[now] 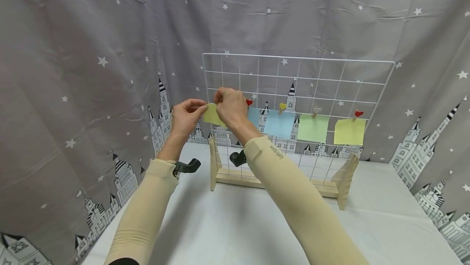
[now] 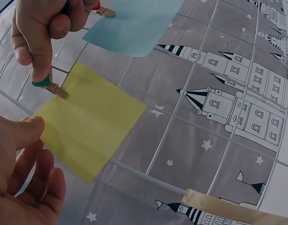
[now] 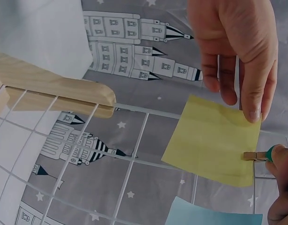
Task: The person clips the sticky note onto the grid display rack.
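Note:
A yellow paper square (image 2: 94,124) lies against the white wire grid (image 1: 297,57) at its left end. My left hand (image 1: 186,119) pinches the paper's outer edge between thumb and finger. With my right hand (image 1: 232,108) I pinch a small wooden clothespin (image 3: 256,156) with a green top, its jaws on the paper's upper edge at a grid wire. To the right hang a blue paper (image 2: 136,26), partly hidden by my right hand in the head view, another blue paper (image 1: 280,124), a green paper (image 1: 313,128) and a second yellow paper (image 1: 349,132).
Heart-topped clothespins, such as the red heart (image 1: 358,113), hold the other papers. Wooden feet (image 1: 345,183) support the grid on a white table (image 1: 227,224). A grey curtain (image 1: 110,32) with stars and castles hangs behind.

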`<move>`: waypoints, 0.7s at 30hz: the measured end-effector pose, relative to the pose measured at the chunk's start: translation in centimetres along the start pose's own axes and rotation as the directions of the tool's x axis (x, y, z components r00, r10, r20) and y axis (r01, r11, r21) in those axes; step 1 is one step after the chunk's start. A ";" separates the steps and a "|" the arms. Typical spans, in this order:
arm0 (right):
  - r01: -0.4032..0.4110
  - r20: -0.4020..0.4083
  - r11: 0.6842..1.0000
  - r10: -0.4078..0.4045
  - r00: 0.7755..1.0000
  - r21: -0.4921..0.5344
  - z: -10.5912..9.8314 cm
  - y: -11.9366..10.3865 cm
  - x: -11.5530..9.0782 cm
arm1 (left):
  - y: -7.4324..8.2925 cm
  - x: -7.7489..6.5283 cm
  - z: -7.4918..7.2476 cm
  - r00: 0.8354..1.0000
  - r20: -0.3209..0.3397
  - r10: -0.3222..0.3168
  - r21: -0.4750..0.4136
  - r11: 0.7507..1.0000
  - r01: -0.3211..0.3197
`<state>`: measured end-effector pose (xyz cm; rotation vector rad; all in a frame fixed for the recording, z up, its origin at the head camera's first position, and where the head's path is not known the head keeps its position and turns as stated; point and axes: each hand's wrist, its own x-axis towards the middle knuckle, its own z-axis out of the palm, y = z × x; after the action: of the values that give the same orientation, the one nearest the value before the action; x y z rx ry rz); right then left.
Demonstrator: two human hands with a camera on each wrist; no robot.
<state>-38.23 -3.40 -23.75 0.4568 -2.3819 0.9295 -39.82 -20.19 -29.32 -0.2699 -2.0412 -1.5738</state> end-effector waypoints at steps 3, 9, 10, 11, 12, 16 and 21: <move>0.001 0.003 1.000 -0.001 1.000 0.006 -0.1 0.0 -0.1 | 0.0 0.0 0.1 1.000 -0.006 -0.004 0.005 1.000 0.004; 0.008 -0.015 1.000 -0.008 1.000 -0.011 0.0 0.2 0.0 | -0.1 -0.2 0.1 1.000 0.016 0.003 0.006 1.000 -0.003; 0.008 -0.018 1.000 -0.008 1.000 -0.015 0.0 0.2 0.0 | -0.1 -0.1 0.1 1.000 0.022 0.004 0.004 1.000 -0.004; 0.007 -0.021 1.000 -0.007 1.000 -0.019 0.0 0.3 0.0 | -0.2 -0.1 0.1 1.000 0.027 0.003 0.002 1.000 -0.003; 0.008 -0.025 1.000 -0.009 1.000 -0.024 0.1 0.3 0.0 | -0.2 -0.1 0.1 1.000 0.031 -0.001 0.003 1.000 0.001; 0.020 -0.033 0.999 -0.021 0.999 -0.037 0.1 0.3 -0.1 | -0.3 -0.1 0.2 0.999 0.037 -0.013 0.003 1.000 0.013; 0.045 -0.048 0.999 -0.046 0.998 -0.031 0.1 0.4 -0.3 | -0.5 -0.1 0.3 0.999 0.029 -0.017 0.028 0.999 0.017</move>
<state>-38.23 -3.16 -24.18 0.4694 -2.3286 0.8738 -40.04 -19.99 -29.85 -0.2673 -2.0907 -1.5596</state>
